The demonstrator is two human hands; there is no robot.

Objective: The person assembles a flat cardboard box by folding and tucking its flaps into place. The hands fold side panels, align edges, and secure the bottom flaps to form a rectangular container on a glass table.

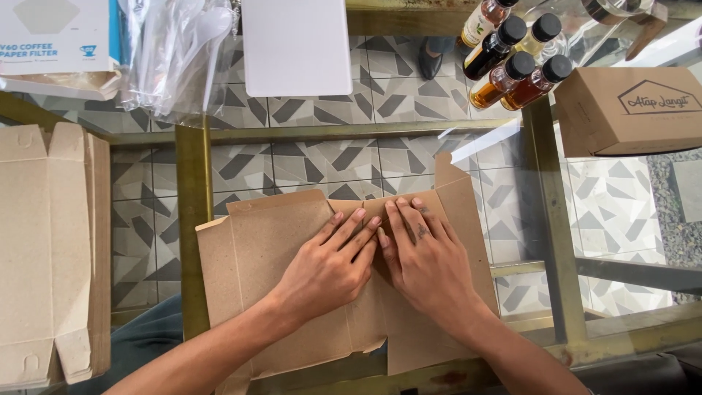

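On the glass surface [512,190] both palms lie flat on an unfolded brown cardboard box blank [256,249], left hand [329,267] and right hand [424,260] side by side, fingers spread, gripping nothing, pile of flat blanks [47,249] off left

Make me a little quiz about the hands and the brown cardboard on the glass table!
1. True or false: both hands press flat on the unfolded cardboard box.
2. Which lies at the table's left edge? A) a stack of flat cardboard blanks B) a red bowl C) a laptop
3. Fill in: the small bottles near the top have ____ caps.

Key:
1. True: the left hand and right hand lie side by side on it.
2. A, the stack of flat cardboard blanks.
3. Black.
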